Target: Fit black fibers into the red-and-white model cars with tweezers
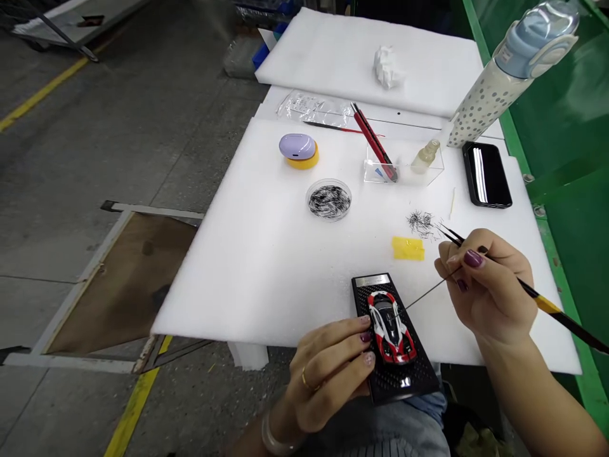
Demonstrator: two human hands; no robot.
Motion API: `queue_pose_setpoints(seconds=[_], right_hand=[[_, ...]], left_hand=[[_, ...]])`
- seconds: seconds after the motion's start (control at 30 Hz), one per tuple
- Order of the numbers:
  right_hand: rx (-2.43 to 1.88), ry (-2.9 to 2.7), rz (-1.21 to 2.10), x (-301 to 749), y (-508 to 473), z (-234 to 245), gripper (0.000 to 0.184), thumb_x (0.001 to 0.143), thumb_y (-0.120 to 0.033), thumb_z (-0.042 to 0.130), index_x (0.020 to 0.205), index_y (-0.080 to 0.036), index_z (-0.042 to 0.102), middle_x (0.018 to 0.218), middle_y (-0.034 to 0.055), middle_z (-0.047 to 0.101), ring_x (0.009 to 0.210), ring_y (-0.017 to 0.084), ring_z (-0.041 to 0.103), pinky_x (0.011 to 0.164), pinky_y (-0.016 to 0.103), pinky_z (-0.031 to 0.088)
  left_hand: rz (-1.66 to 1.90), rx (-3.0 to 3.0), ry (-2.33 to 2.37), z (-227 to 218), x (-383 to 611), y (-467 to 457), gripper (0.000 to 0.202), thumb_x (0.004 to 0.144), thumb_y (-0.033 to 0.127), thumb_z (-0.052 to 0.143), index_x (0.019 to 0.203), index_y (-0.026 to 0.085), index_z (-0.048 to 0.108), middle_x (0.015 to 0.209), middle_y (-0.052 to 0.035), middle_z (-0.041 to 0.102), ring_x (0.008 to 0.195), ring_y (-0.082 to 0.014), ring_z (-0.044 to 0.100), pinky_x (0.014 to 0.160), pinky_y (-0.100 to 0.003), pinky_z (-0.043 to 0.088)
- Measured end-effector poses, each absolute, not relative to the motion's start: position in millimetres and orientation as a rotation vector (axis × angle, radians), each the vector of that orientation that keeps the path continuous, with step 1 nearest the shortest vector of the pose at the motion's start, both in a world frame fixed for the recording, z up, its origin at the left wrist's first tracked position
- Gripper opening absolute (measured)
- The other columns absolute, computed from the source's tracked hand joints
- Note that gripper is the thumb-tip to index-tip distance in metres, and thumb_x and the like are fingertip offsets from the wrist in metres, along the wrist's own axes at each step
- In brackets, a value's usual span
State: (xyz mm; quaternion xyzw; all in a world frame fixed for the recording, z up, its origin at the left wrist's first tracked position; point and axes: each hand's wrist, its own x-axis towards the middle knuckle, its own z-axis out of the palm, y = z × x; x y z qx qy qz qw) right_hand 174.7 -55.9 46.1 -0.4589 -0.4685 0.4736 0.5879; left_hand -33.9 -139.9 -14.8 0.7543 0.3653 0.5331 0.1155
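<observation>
A small red, white and black model car is on a black display base at the table's near edge. My left hand grips the base from its left side, fingertips against the car's flank. In my right hand are black tweezers with a yellow band, their tips pointing up and left. A thin dark rod also extends from these fingers, its far end at the car's middle. Near the tweezer tips lies a loose pile of short black strands; yellow tape is just below it.
A clear round dish holds more black strands. Behind it are a purple case and a clear box with a red pen-like tool and small bottle. A phone and tall bottle stand right.
</observation>
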Motion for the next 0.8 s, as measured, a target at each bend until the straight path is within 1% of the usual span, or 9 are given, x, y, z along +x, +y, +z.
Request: queue_pose_setpoints(seconds=[0.13, 0.2, 0.33, 0.47, 0.57, 0.63, 0.7, 0.73, 0.8], right_hand=[[-1.090, -1.095, 1.114, 173.9, -57.5, 44.7, 0.025, 0.079, -0.042, 0.081, 0.062, -0.027, 0.069, 0.045, -0.0039, 0.041, 0.044, 0.012, 0.035, 0.042, 0.029, 0.026], [-1.094, -1.092, 1.125, 173.6, -58.2, 43.9, 0.025, 0.079, -0.041, 0.081, 0.062, -0.027, 0.070, 0.045, -0.0040, 0.042, 0.044, 0.012, 0.035, 0.042, 0.029, 0.026], [-1.104, -1.079, 1.120, 174.5, -58.1, 42.3, 0.025, 0.078, -0.043, 0.082, 0.062, -0.028, 0.069, 0.047, -0.0031, 0.048, 0.044, 0.012, 0.035, 0.042, 0.030, 0.025], [-1.093, -1.075, 1.125, 175.8, -58.3, 40.6, 0.025, 0.078, -0.044, 0.082, 0.064, -0.027, 0.070, 0.051, -0.0016, 0.055, 0.046, 0.012, 0.038, 0.042, 0.030, 0.026], [-1.077, -1.082, 1.129, 175.3, -60.2, 41.2, 0.026, 0.079, -0.043, 0.083, 0.064, -0.026, 0.069, 0.051, -0.0016, 0.054, 0.046, 0.012, 0.038, 0.042, 0.029, 0.026], [-1.046, -1.078, 1.110, 175.4, -60.9, 44.2, 0.026, 0.081, -0.041, 0.081, 0.065, -0.025, 0.069, 0.049, -0.0021, 0.051, 0.045, 0.012, 0.036, 0.042, 0.029, 0.025], [-1.010, -1.092, 1.021, 178.0, -59.1, 50.4, 0.023, 0.083, -0.037, 0.079, 0.067, -0.024, 0.070, 0.049, -0.0023, 0.050, 0.044, 0.012, 0.035, 0.042, 0.029, 0.024], [-0.997, -1.120, 0.920, 180.7, -56.5, 54.6, 0.020, 0.083, -0.035, 0.078, 0.068, -0.023, 0.070, 0.051, -0.0021, 0.052, 0.044, 0.012, 0.036, 0.042, 0.029, 0.025], [-1.011, -1.220, 0.583, 189.0, -46.7, 65.0, 0.014, 0.082, -0.030, 0.078, 0.072, -0.023, 0.072, 0.057, -0.0009, 0.059, 0.045, 0.013, 0.041, 0.043, 0.031, 0.029]], left_hand=[[1.561, 2.202, 1.045, -16.0, -35.1, -140.9, 0.008, 0.096, 0.013, 0.064, 0.103, 0.009, 0.064, 0.109, -0.0044, 0.067, 0.117, -0.0220, 0.070, 0.090, -0.034, 0.069], [1.552, 2.205, 1.033, -15.7, -36.2, -141.2, 0.008, 0.096, 0.013, 0.064, 0.103, 0.009, 0.064, 0.111, -0.0049, 0.066, 0.118, -0.0220, 0.069, 0.091, -0.034, 0.069], [1.530, 2.213, 1.042, -13.1, -37.7, -141.0, 0.008, 0.097, 0.015, 0.063, 0.103, 0.010, 0.064, 0.108, -0.0046, 0.067, 0.117, -0.0214, 0.070, 0.088, -0.035, 0.070], [1.506, 2.209, 1.089, -11.2, -36.1, -141.1, 0.007, 0.098, 0.017, 0.062, 0.103, 0.013, 0.064, 0.105, -0.0029, 0.069, 0.113, -0.0203, 0.072, 0.088, -0.033, 0.069], [1.539, 2.178, 1.071, -12.2, -33.5, -141.0, 0.006, 0.098, 0.013, 0.061, 0.102, 0.010, 0.064, 0.107, -0.0037, 0.068, 0.115, -0.0216, 0.071, 0.092, -0.033, 0.068], [1.582, 2.166, 1.040, -13.8, -32.0, -140.2, 0.006, 0.097, 0.011, 0.062, 0.101, 0.009, 0.065, 0.108, -0.0041, 0.067, 0.115, -0.0222, 0.071, 0.091, -0.034, 0.069], [1.623, 2.155, 1.025, -15.5, -31.0, -139.4, 0.006, 0.095, 0.012, 0.064, 0.100, 0.008, 0.066, 0.107, -0.0042, 0.068, 0.114, -0.0226, 0.071, 0.089, -0.035, 0.069], [1.639, 2.158, 1.022, -16.1, -30.9, -139.1, 0.006, 0.094, 0.012, 0.066, 0.099, 0.008, 0.066, 0.106, -0.0043, 0.068, 0.113, -0.0226, 0.072, 0.088, -0.035, 0.069], [1.654, 2.177, 1.022, -16.1, -31.5, -139.1, 0.005, 0.092, 0.009, 0.067, 0.097, 0.007, 0.067, 0.104, -0.0048, 0.069, 0.111, -0.0225, 0.072, 0.086, -0.035, 0.070]])
